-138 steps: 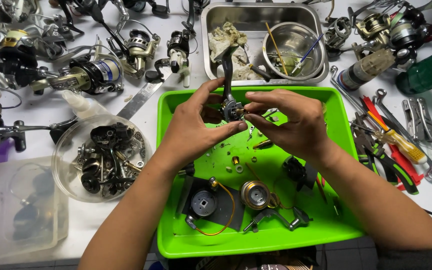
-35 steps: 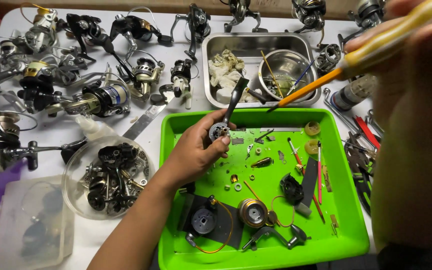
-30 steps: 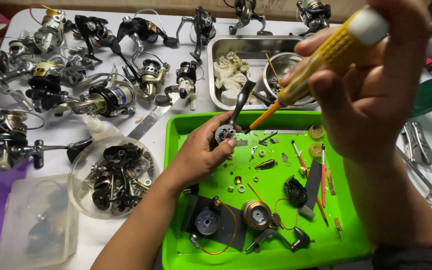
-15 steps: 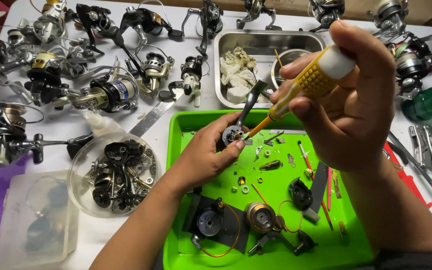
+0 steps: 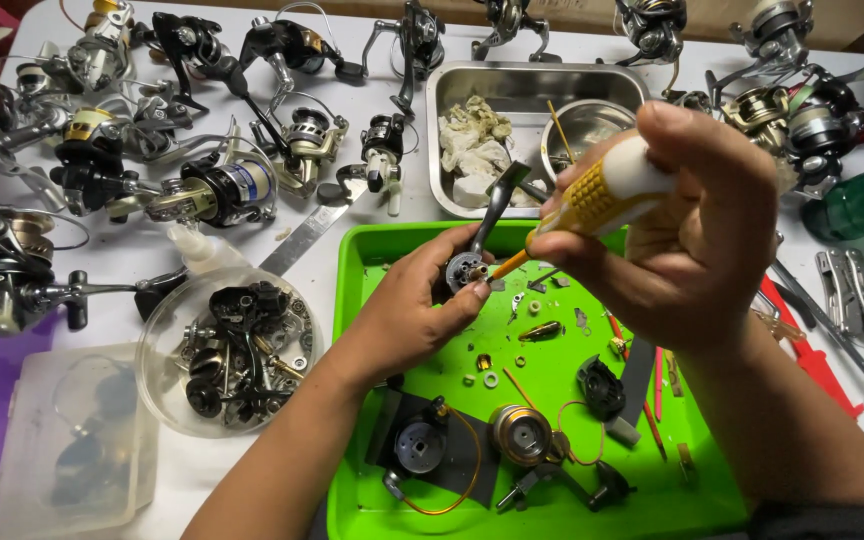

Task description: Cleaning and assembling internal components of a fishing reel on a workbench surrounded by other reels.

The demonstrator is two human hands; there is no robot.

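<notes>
The right hand [image 5: 692, 250] has been bringing the yellow-handled screwdriver [image 5: 592, 200] down from up near the camera, and its tip is now meeting the small reel body [image 5: 467, 268], so a screw is probably being worked. The left hand [image 5: 422, 305] is closed around that part, steadying it over the green tray [image 5: 552, 400]. Loose screws and washers are lying beneath, and fishing reels [image 5: 202, 190] are crowding the bench [image 5: 142, 260] beside a steel pan [image 5: 522, 95].
</notes>
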